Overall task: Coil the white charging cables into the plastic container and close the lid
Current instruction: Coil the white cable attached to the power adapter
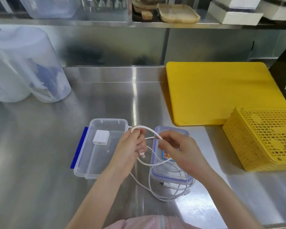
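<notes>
Hands hold a thin white charging cable (pixel 153 131) above the steel counter (pixel 40 146): left hand (pixel 130 146) fisted around a loop, plug end hanging below; right hand (pixel 175 146) pinching it with fingertips. Clear rectangular plastic container (pixel 87 162) holds a white square charger block (pixel 101 137). Clear blue-rimmed lid (pixel 185 178) lies beside it on more cable.

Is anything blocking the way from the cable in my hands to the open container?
Nothing visible blocks it. The container sits open just left of the cable, lid off; only a white charger block lies inside.
</notes>
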Demonstrator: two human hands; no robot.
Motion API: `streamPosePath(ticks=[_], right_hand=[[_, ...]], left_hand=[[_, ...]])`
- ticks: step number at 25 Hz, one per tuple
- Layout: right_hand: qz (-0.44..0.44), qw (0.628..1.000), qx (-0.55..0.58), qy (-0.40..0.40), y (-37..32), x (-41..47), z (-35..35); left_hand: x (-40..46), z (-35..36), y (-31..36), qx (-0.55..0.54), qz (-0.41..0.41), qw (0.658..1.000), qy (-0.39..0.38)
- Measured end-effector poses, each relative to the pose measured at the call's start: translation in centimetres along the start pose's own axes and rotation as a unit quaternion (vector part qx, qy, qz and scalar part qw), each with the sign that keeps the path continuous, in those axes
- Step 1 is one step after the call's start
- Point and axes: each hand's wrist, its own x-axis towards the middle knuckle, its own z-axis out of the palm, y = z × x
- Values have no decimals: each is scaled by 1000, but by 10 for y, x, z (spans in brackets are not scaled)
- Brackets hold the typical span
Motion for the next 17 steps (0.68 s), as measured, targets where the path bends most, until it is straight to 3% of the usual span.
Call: streamPosePath(ticks=[3, 5, 8, 13, 17], right_hand=[[4, 998, -56, -27, 7, 1, 17], [7, 997, -71, -31, 13, 0, 29], [32, 997, -73, -20, 17, 0, 49], [71, 983, -168, 12, 30, -3, 70], [101, 994, -8, 39, 8, -2, 89]], left_hand=[[-3, -15, 15, -212, -49, 976, -18], [-3, -26, 21, -288, -52, 956, -7], [-3, -36, 24, -338, -22, 940, 32], [-3, -53, 25, -349, -6, 935, 68], [-7, -55, 25, -334, -12, 939, 77]])
